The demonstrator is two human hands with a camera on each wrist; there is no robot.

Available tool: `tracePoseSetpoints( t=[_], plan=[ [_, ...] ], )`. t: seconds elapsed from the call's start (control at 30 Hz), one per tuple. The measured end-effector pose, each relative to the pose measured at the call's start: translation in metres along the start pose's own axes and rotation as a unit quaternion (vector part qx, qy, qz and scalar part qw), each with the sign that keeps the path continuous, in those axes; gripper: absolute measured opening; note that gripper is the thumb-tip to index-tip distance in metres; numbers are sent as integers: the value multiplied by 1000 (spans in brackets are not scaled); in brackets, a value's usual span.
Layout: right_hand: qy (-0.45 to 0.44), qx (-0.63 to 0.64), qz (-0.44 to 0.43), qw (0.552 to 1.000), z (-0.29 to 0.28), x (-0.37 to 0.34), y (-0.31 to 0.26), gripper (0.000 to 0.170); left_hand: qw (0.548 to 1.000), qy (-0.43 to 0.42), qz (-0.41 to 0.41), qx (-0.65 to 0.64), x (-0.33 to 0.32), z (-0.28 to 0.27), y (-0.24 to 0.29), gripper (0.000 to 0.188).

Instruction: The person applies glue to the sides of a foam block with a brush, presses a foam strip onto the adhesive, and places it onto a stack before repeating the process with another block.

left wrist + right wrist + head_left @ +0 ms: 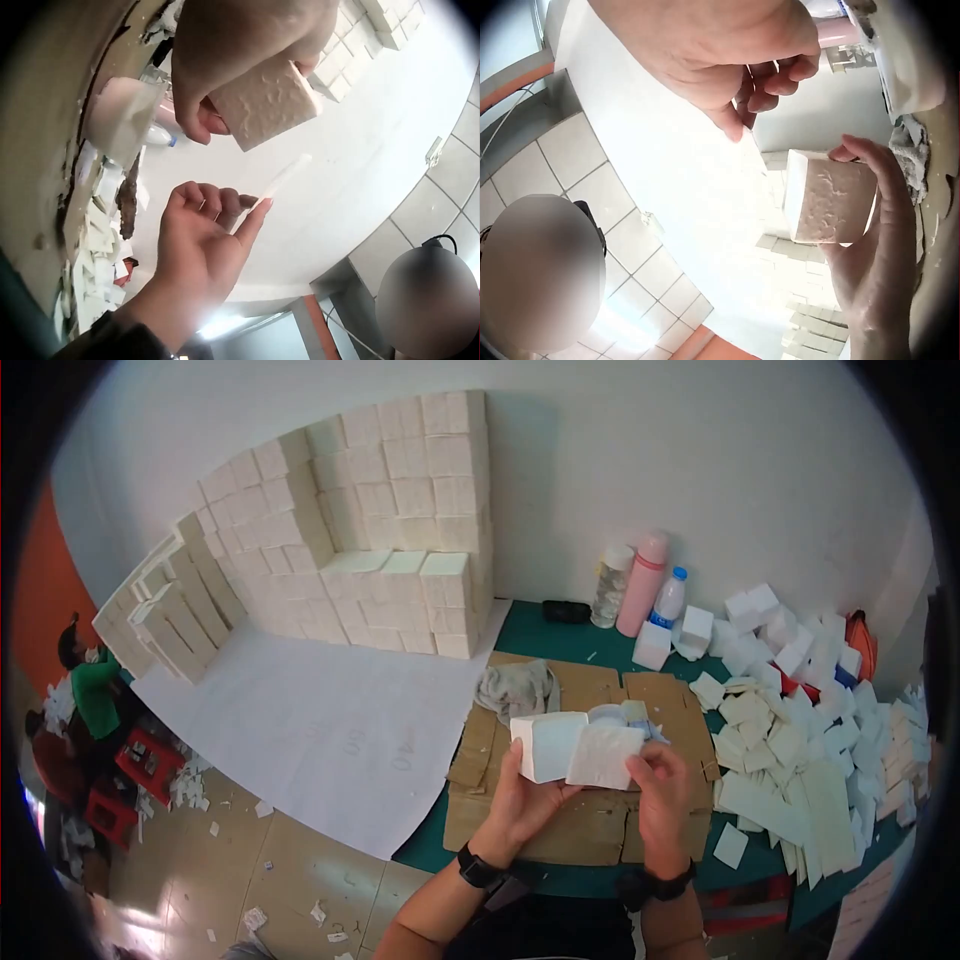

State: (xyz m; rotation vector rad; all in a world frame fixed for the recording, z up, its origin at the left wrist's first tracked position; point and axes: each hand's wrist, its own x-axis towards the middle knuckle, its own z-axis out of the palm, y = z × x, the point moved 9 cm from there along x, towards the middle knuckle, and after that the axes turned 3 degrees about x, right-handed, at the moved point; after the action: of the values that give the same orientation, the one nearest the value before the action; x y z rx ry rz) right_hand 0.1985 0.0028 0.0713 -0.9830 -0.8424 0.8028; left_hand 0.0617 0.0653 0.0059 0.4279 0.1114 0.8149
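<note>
My left hand (pixel 522 807) grips a white box-shaped block (pixel 553 750) between thumb and fingers, above the cardboard. Wavy raised streaks of a pale paste mark one face of the block (pixel 832 201) in the right wrist view. My right hand (pixel 664 792) pinches a thin white square sheet (pixel 606 758) by its edge, thumb against fingertips. That sheet shows edge-on in the left wrist view, just apart from the block. Behind the hands stands a white tub (pixel 606 713), partly hidden by the sheet.
Brown cardboard (pixel 575 845) covers the green tabletop (pixel 520 630), with a grey rag (pixel 520 688) on it. Loose white blocks and flat pieces (pixel 770 760) pile at the right. Bottles (pixel 643 585) stand by the wall. At the left, stacked white blocks (pixel 400 490) rise from white paper (pixel 330 710).
</note>
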Motion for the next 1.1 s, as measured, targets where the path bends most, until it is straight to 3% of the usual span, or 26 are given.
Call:
tracePoseSetpoints(
  t=[0.23, 0.63, 0.93, 1.03, 1.1],
  plan=[
    [-52, -48, 0, 997, 24, 10, 1, 14, 999, -28, -17, 2, 4, -5, -5, 71],
    [-45, -152, -43, 986, 31, 11, -8, 16, 999, -25, -21, 13, 2, -4, -8, 71],
    [-53, -121, 6, 991, 30, 13, -2, 16, 999, -20, -17, 28, 2, -1, -7, 73],
    [-51, 1, 43, 998, 23, 16, 5, 17, 999, -11, -15, 30, 1, 1, -4, 74],
    [-55, -3, 41, 998, 26, 15, 2, 17, 999, -14, -14, 33, 1, 1, -4, 75]
  ],
)
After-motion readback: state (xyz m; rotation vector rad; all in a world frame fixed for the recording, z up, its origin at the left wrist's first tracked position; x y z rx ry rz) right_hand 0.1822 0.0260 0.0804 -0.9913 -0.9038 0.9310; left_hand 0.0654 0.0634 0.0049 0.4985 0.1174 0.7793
